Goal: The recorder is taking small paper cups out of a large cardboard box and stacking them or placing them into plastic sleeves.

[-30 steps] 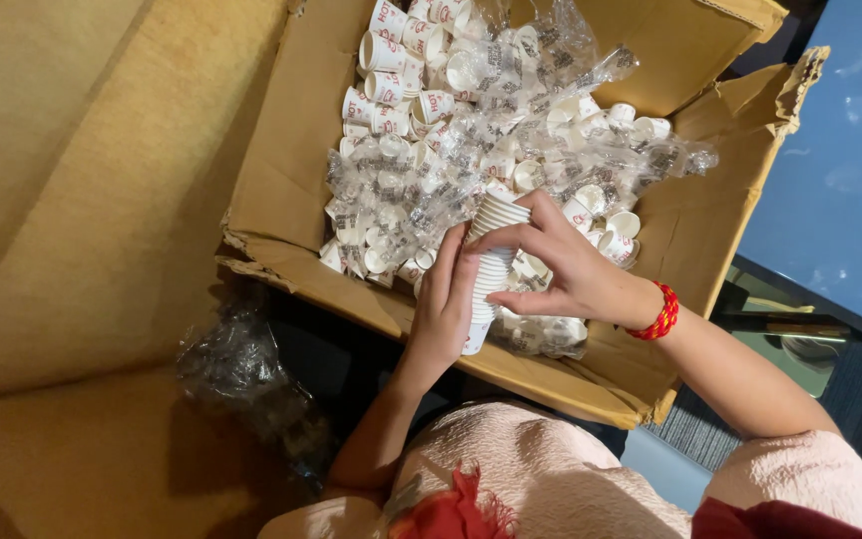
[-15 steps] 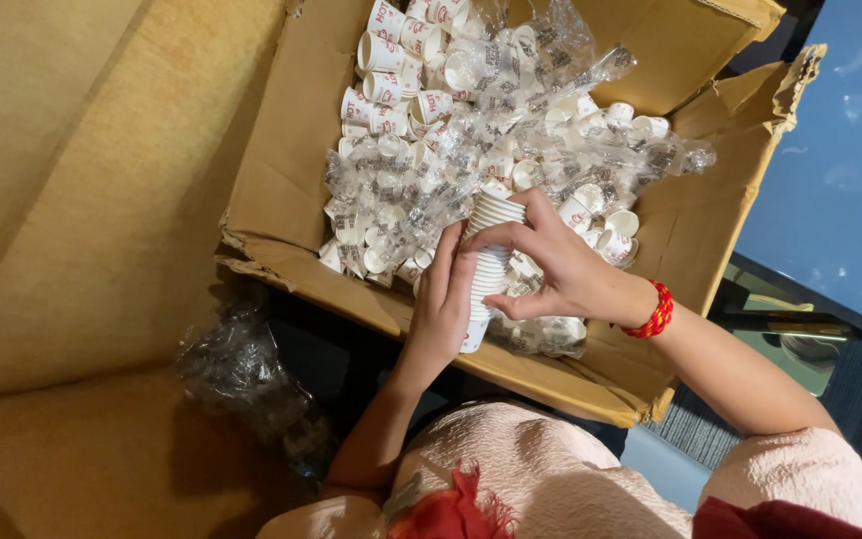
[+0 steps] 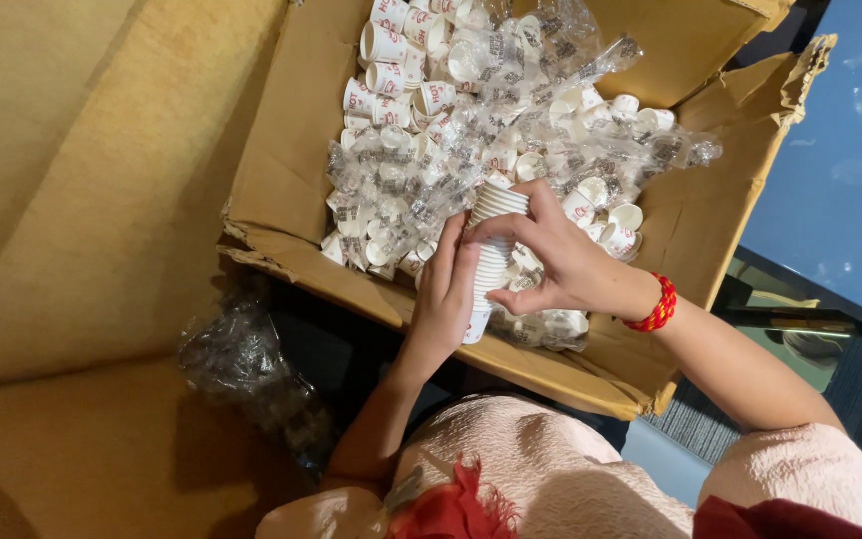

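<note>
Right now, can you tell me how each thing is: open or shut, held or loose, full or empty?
Cardboard box: open, flaps spread, front edge torn.
Stack of paper cups: nested together, held over the box.
Left hand: closed on the stack's side.
Right hand: fingers gripping the stack's top.
Loose paper cups: jumbled in the box.
Clear plastic wrappers: crumpled among the cups.
Plastic bag: crumpled beside the box.

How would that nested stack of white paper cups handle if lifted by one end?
The stack of paper cups probably feels light and crushes easily, being thin paper. Long and loosely nested, it may bend or separate; both the left hand and right hand steady it.
</note>
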